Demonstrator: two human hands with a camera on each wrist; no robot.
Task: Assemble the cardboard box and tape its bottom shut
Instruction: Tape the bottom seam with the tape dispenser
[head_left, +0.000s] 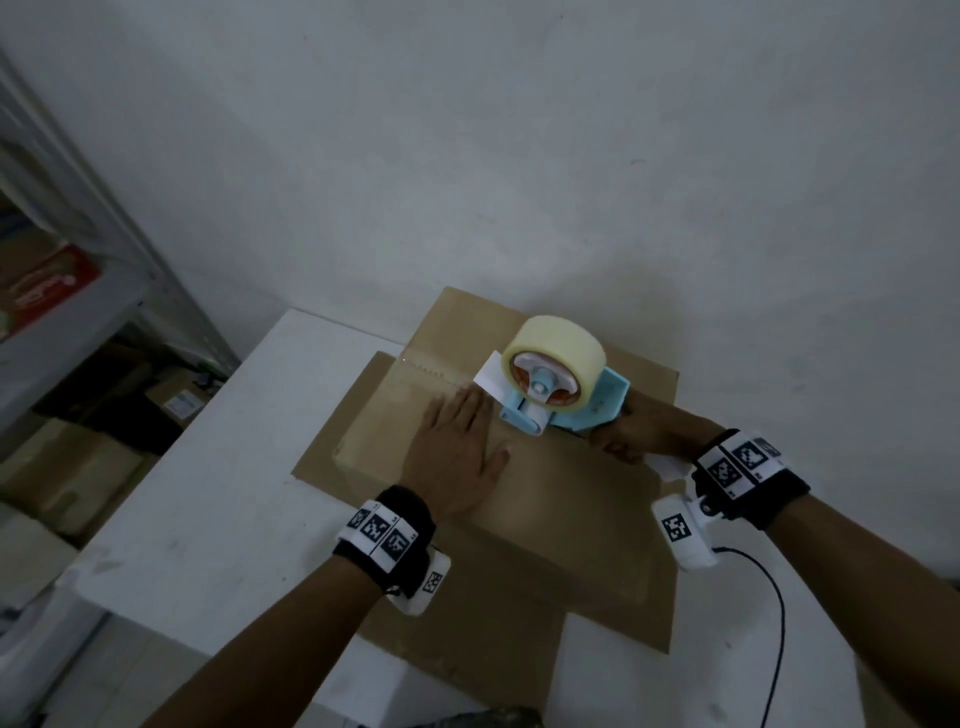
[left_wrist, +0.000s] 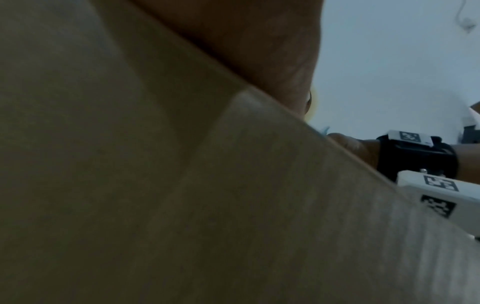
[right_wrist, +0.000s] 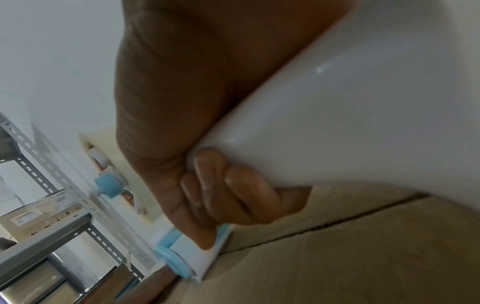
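Observation:
A brown cardboard box (head_left: 561, 499) lies bottom up on the white table (head_left: 218, 493). Clear tape (head_left: 421, 370) covers the far-left part of its centre seam. My left hand (head_left: 457, 452) lies flat, fingers straight, pressing the flaps just left of the seam. My right hand (head_left: 631, 434) grips the white handle of the blue tape dispenser (head_left: 561, 395), whose roller rests on the seam. In the right wrist view my fingers (right_wrist: 233, 191) curl round that handle (right_wrist: 337, 123), and the open seam (right_wrist: 337, 222) shows below. The left wrist view shows mostly the box side (left_wrist: 182, 185).
A flat cardboard sheet (head_left: 332, 447) lies under the box. A grey metal shelf (head_left: 78, 270) with boxes stands at left, with cartons on the floor below. A white wall rises right behind the table. A black cable (head_left: 774, 623) hangs from my right wrist.

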